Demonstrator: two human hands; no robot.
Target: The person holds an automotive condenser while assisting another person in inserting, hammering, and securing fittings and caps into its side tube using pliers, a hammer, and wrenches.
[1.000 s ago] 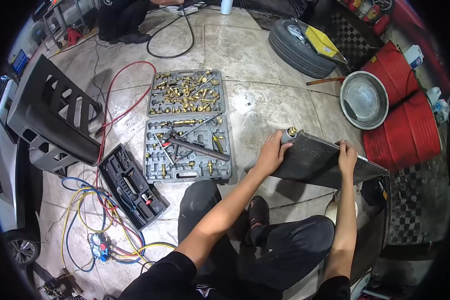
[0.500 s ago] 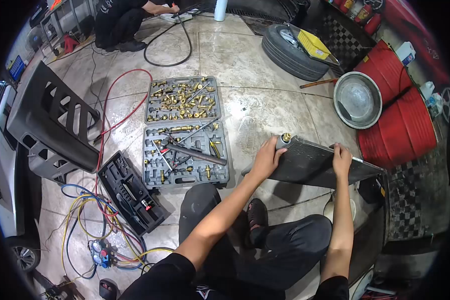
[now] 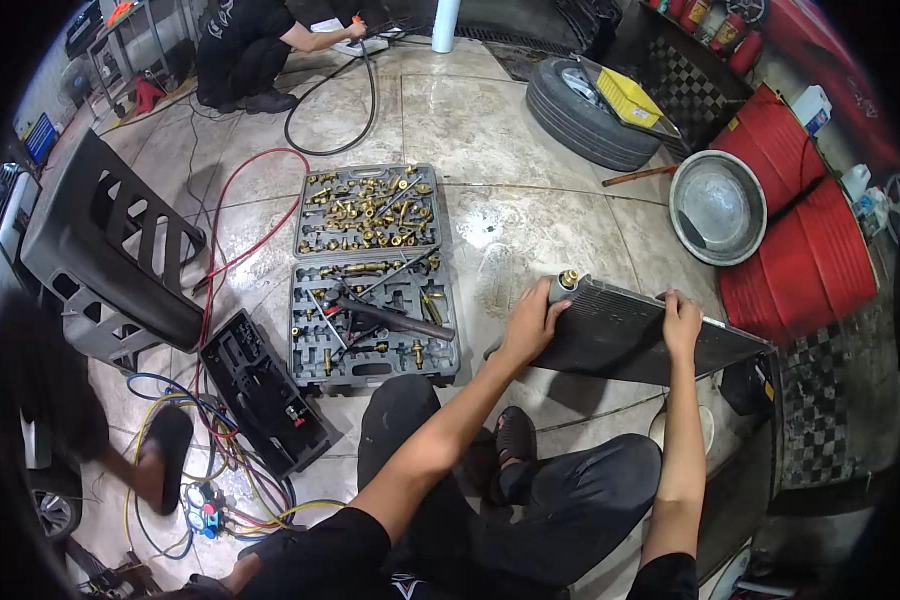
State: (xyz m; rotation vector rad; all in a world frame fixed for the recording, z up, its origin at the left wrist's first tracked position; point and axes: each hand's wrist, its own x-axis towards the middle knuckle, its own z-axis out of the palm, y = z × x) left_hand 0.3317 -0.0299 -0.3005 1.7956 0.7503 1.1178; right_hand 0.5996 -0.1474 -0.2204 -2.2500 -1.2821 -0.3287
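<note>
I hold a dark finned car radiator or condenser at a tilt above the floor. My left hand is closed around its left end, next to a brass fitting that sticks up from the corner. Gripping the upper edge farther right is my right hand, fingers folded over the rim. To the left lies an open grey case with many brass fittings in its far half. A black-handled tool rests across its near half.
A black tool case, a gauge set with coloured hoses and a black plastic chair stand left. Right are a tyre, metal basin and red drum. A co-worker crouches behind; another person's foot is close left.
Another person's leg and sandalled foot have come into view at the left, beside the hoses. The crouching co-worker's arm has shifted slightly. My hands keep their hold on the radiator.
</note>
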